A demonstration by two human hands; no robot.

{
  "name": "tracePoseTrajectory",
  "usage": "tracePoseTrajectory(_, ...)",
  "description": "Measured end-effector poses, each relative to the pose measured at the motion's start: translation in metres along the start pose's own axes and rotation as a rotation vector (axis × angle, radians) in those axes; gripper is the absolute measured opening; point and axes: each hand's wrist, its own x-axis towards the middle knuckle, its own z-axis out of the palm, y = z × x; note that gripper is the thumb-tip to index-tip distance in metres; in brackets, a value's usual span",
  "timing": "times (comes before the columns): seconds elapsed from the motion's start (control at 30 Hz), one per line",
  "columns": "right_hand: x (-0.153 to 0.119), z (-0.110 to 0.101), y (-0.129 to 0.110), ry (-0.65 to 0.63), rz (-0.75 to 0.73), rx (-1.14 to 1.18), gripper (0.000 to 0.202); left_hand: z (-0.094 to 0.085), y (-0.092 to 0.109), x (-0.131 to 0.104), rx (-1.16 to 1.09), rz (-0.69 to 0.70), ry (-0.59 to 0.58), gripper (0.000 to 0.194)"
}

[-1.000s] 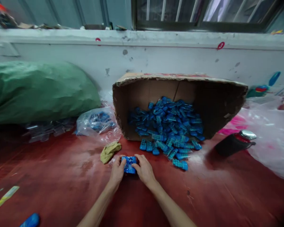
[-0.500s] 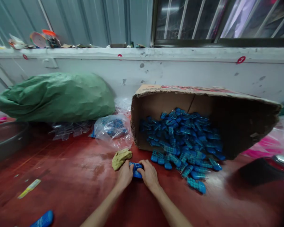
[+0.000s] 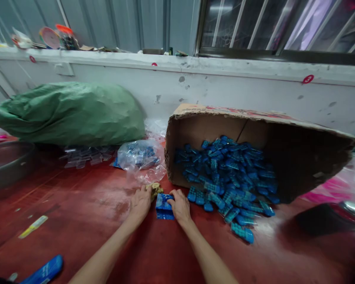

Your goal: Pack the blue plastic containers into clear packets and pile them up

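Observation:
My right hand (image 3: 180, 206) grips the right side of a flat, blue printed packet (image 3: 163, 201), thumb over its face. The packet lies on the red tabletop (image 3: 106, 240), its lower edge looking like clear film. Just to its left, my left hand (image 3: 140, 202) has its fingers closed over the left part of a crumpled yellow cloth (image 3: 156, 189), hiding much of it. Several small blue pieces (image 3: 208, 197) in clear wrapping spill towards my right hand from a cardboard box (image 3: 195, 109) lying on its side.
A clear bag of blue pieces (image 3: 140, 156) stands behind the cloth. Further left are a big green sack (image 3: 73, 114), a grey basin (image 3: 10, 161), a yellow cutter (image 3: 33, 227) and a blue object (image 3: 44, 270). A dark cylindrical container (image 3: 322, 219) is at the right.
My left hand has let go of the blue packet and moved left onto the yellow cloth. My right hand still holds the packet, which now shows more of its face. The view has tilted slightly.

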Motion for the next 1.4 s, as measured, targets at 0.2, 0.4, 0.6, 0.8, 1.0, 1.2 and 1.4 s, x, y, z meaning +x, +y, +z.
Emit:
tracePoseTrajectory(0.2, -0.004, 0.005, 0.002, 0.014, -0.021, -0.062, 0.013, 0.0, -0.006, -0.013, 0.062, -0.027, 0.042, 0.038)
tracePoseTrajectory(0.4, 0.001, 0.004, 0.001, -0.017, -0.038, -0.098, 0.009, 0.0, 0.014, -0.05, -0.001, 0.138, 0.305, 0.036)
tracePoseTrajectory(0.6, -0.006, 0.004, 0.001, -0.007, -0.112, -0.1, 0.008, 0.005, 0.023, -0.076, -0.345, 0.153, 0.273, 0.032)
tracePoseTrajectory(0.8, -0.016, 0.005, 0.003, 0.011, -0.219, -0.026, 0.013, -0.005, 0.017, -0.063, -0.533, 0.141, 0.304, 0.029)
tracePoseTrajectory(1.0, -0.017, 0.001, 0.005, 0.043, -0.224, 0.132, 0.02, -0.007, 0.014, -0.051, -0.595, 0.11, 0.367, 0.027)
tracePoseTrajectory(1.2, -0.031, -0.023, 0.016, -0.021, -0.19, 0.282, 0.019, 0.002, 0.009, -0.059, -0.49, 0.184, 0.394, 0.028)
tracePoseTrajectory(1.4, -0.04, -0.019, 0.021, -0.158, -0.14, 0.242, 0.024, 0.013, 0.018, -0.044, -0.176, 0.423, 0.096, 0.033)
